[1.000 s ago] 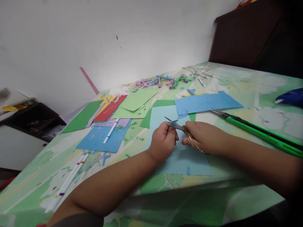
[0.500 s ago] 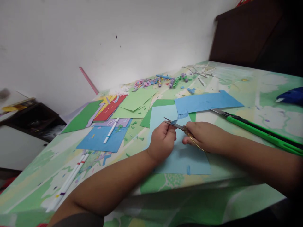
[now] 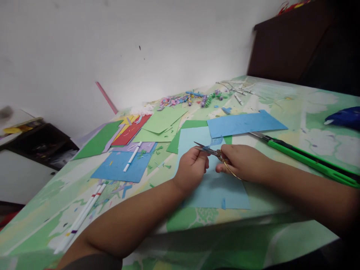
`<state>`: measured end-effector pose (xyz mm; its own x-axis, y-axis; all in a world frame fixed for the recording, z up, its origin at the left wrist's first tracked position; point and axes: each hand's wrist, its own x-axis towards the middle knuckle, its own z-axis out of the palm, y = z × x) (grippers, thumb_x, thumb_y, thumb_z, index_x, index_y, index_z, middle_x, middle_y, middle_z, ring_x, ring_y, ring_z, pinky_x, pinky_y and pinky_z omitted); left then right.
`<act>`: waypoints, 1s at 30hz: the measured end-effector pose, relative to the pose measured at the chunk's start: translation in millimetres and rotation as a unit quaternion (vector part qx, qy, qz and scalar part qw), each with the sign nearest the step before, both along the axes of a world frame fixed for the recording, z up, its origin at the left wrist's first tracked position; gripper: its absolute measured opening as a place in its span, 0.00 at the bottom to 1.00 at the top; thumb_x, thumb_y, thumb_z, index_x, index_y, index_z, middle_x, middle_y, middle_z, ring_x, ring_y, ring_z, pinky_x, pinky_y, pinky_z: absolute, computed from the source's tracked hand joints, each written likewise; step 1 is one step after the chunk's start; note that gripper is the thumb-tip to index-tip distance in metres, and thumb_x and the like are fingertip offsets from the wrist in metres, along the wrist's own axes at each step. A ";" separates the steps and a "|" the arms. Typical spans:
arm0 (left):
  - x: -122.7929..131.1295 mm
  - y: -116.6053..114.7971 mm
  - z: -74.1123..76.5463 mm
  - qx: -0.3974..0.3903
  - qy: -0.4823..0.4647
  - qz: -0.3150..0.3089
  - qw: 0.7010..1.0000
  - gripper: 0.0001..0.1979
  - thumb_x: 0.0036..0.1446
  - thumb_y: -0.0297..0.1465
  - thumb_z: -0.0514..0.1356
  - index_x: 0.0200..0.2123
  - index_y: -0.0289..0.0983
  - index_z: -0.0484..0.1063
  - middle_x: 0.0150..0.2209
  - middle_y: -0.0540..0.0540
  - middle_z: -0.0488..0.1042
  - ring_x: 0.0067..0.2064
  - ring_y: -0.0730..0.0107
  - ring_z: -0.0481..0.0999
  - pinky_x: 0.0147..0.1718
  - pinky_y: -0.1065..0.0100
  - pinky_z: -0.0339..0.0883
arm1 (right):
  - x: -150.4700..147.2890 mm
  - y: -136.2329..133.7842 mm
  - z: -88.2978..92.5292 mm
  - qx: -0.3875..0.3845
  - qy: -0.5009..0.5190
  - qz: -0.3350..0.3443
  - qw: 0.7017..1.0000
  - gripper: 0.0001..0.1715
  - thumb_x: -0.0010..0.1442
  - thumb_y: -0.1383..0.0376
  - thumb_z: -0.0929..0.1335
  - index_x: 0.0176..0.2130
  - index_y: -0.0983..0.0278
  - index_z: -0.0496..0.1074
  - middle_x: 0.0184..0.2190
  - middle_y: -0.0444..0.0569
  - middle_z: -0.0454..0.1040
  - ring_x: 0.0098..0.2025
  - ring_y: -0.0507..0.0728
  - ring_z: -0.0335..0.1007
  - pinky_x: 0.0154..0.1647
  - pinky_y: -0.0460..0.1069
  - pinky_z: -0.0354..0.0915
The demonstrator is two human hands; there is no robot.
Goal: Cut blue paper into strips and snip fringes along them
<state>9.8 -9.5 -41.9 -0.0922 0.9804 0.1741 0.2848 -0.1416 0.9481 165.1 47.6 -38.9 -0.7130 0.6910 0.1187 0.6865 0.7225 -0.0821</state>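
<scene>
My right hand point(image 3: 239, 161) is closed around the gold-coloured handles of a small pair of scissors point(image 3: 212, 151), whose blades point left and stand a little apart. My left hand point(image 3: 192, 167) is closed in a pinch on a small piece of blue paper point(image 3: 207, 147), which lies at the blades; most of it is hidden by the fingers. Both hands are above a light blue sheet point(image 3: 216, 191). Blue cut bits point(image 3: 216, 141) lie just beyond the scissors, and a blue scrap point(image 3: 223, 203) rests near the sheet's front edge.
A green utility knife point(image 3: 306, 157) with its blade out lies right of my hands, by a blue card point(image 3: 247, 123). Left are a blue sheet point(image 3: 118, 167), a red sheet point(image 3: 132, 131) and white markers point(image 3: 84, 217). Paper curls point(image 3: 206, 99) lie at the back, a blue tool point(image 3: 344, 118) far right.
The scissor blades have come slightly closer together on the blue paper piece. Both hands stay in nearly the same place, and the whole view has shifted slightly.
</scene>
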 end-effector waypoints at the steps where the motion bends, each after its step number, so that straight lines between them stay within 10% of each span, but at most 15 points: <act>1: 0.2 -0.1 0.2 0.003 -0.004 -0.002 1.000 0.12 0.55 0.31 0.49 0.20 0.36 0.60 0.17 0.54 0.62 0.19 0.80 0.61 0.22 0.74 0.57 | 0.7 0.2 0.3 0.003 0.005 0.003 1.000 0.21 0.53 0.49 0.60 0.30 0.65 0.62 0.25 0.50 0.68 0.27 0.57 0.64 0.21 0.47 0.46; 30: 5.9 -2.4 0.7 0.015 -0.011 0.010 1.000 0.11 0.56 0.31 0.48 0.22 0.36 0.60 0.19 0.53 0.64 0.22 0.78 0.64 0.25 0.73 0.60 | 0.6 -4.8 -2.6 0.033 -0.008 0.008 0.999 0.21 0.56 0.51 0.58 0.32 0.67 0.63 0.25 0.52 0.70 0.27 0.58 0.66 0.22 0.48 0.49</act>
